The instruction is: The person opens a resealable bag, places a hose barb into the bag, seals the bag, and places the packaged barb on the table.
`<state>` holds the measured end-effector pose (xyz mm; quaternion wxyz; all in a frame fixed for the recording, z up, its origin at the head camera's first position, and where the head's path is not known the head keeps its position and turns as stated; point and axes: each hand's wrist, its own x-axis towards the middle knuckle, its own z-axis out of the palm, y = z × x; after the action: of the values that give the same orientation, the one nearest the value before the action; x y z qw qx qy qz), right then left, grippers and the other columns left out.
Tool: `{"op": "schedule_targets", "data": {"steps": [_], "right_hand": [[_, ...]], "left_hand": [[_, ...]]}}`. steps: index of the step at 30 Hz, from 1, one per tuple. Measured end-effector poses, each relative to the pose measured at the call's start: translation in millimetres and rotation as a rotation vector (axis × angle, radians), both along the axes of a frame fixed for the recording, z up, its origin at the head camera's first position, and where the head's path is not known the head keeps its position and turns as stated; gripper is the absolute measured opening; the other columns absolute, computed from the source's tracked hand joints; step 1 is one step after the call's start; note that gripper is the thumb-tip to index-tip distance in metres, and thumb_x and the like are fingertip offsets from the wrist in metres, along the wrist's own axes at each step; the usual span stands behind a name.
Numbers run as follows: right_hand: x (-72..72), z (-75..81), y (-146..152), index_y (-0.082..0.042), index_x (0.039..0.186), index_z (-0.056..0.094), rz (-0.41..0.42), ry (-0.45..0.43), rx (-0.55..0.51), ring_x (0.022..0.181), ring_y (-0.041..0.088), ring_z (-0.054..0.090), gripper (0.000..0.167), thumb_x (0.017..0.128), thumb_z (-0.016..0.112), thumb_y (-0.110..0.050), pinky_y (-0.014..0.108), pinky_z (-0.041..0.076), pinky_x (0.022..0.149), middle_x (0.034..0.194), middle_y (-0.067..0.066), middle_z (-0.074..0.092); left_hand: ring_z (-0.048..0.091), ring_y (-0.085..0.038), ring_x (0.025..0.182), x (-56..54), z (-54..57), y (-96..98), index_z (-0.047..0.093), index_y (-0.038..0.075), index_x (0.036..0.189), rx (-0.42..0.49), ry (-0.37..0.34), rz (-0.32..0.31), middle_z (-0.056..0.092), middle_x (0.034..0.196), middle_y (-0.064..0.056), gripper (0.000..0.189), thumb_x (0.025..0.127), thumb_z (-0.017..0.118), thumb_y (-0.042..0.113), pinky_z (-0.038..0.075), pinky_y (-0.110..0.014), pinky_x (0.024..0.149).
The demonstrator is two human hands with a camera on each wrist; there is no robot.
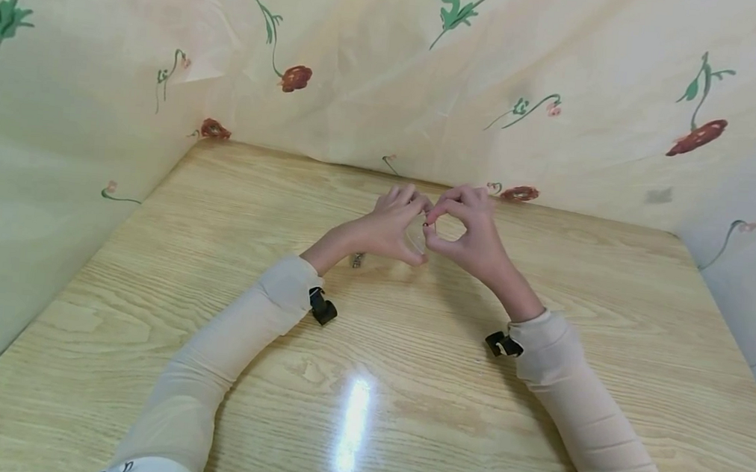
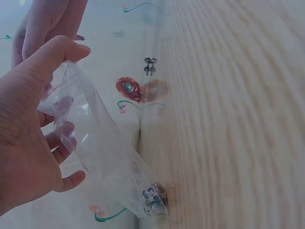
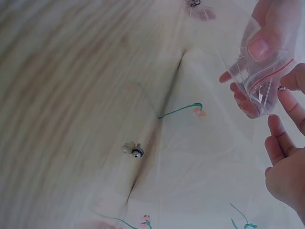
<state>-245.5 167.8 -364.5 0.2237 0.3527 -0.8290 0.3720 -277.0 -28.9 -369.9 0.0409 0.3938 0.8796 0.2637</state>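
There are two hands, one clear bag, one small metal piece between fingertips and one metal piece standing alone on the table. In the head view the left hand (image 1: 387, 226) is at the centre, its thumb and fingers spread wide apart and curved at the mouth of the clear bag (image 2: 102, 138), which they hold. The right hand (image 1: 478, 236), just to the right of it, pinches a small metal piece (image 3: 281, 88) between thumb and index finger, beside the bag's mouth. The bag is thin, transparent and wrinkled, with one red line near its opening. In the left wrist view it hangs down to the lower middle, where shiny metal parts (image 2: 155, 198) lie gathered; I cannot count them exactly. The lone metal piece (image 3: 137, 151), silver with a dark ring, stands on the wooden table (image 1: 405, 388), left of centre in the right wrist view.
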Motion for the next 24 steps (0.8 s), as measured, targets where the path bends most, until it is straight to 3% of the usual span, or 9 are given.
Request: {"op": "schedule_targets", "data": {"steps": [24], "right_hand": [[4.0, -1.4, -1.3, -0.009, 0.086, 0.073, -0.045, -0.002, 0.003, 0.098, 0.033, 0.040, 0.009, 0.080, 0.078, -0.005, 0.051, 0.025, 0.093, 0.103, 0.016, 0.061]], "left_hand": [[0.029, -0.025, 0.110, 1.7, -0.9, 0.6, 0.048, 0.017, 0.129, -0.005, 0.012, -0.002, 0.038, 0.129, -0.008, 0.059, 0.084, 0.078, 0.039, 0.025, -0.038, 0.090]]}}
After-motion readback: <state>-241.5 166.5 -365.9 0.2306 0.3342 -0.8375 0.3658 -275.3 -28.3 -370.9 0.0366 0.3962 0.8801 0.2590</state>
